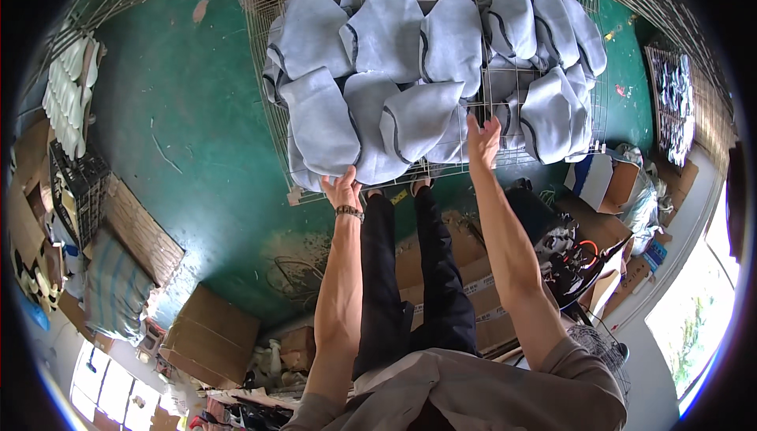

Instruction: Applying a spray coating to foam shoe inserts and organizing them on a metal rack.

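Observation:
Soft-looking light grey pieces [321, 119], rounded and pouch-like with a dark curved trim, lie in overlapping rows on a wire rack [293, 194] in front of me. At the rack's near edge, my left hand [341, 190], wearing a wristwatch, touches the lower end of one front piece with its fingers apart. Farther right, my right hand [483, 145] reaches over the near edge beside a gap between the pieces. Its thumb and fingers are apart and nothing shows between them. Another grey piece [548, 115] lies just right of that hand.
More wire racks [670, 104] stand right and beyond. White moulded forms [71, 96] are stacked at the left, above a black crate [77, 190]. Cardboard boxes [209, 336] and a striped sack [118, 285] sit on the green floor [181, 84]. An opened carton [607, 182] is at right.

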Available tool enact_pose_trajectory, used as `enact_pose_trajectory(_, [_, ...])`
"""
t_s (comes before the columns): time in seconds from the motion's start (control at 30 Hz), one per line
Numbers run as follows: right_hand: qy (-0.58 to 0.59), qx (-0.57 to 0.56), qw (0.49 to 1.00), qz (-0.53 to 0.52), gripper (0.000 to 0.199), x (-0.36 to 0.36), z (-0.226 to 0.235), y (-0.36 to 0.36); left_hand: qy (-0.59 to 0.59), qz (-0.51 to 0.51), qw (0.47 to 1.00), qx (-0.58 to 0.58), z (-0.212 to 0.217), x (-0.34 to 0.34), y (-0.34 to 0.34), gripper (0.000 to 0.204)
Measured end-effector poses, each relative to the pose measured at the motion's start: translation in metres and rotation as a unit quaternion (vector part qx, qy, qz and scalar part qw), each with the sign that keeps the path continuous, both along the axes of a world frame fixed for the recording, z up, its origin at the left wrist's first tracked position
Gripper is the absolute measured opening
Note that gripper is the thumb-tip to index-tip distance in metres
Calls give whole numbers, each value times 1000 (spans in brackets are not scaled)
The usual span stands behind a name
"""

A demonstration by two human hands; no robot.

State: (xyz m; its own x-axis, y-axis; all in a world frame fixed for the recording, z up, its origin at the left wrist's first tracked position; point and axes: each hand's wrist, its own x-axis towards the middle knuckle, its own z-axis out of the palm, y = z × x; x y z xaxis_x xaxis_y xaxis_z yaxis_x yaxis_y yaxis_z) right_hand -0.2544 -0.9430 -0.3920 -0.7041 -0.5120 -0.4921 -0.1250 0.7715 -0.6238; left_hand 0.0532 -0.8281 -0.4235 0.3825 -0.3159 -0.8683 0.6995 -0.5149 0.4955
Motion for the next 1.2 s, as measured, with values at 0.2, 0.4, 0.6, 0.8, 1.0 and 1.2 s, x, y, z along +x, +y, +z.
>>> enact_pose_trajectory(0.2, [50, -214, 776, 592, 64, 134, 82, 53, 2, 3, 1000, 17, 10, -1, -5, 95])
enact_pose_trajectory(0.4, [13, -50, 724, 687, 66, 182, 33, 62, 125, -2, 990, -69, 18, 17, -12, 74])
enact_pose_trajectory(0.6, [25, 53, 684, 727, 74, 180, -2, 62, 145, -59, 988, 5, 45, 39, 13, 92])
enact_pose_trajectory(0.8, [-112, -54, 781, 611, 73, 166, 33, 42, 101, -195, 972, 82, 38, 79, 24, 95])
enact_pose_trajectory(1.0, [-40, -129, 624, 770, 71, 227, 29, 77, 131, -162, 977, 53, 58, 75, 11, 108])
enact_pose_trajectory(1.2, [-104, 34, 632, 768, 66, 251, -36, 62, -12, -126, 991, -31, 182, 52, 27, 69])
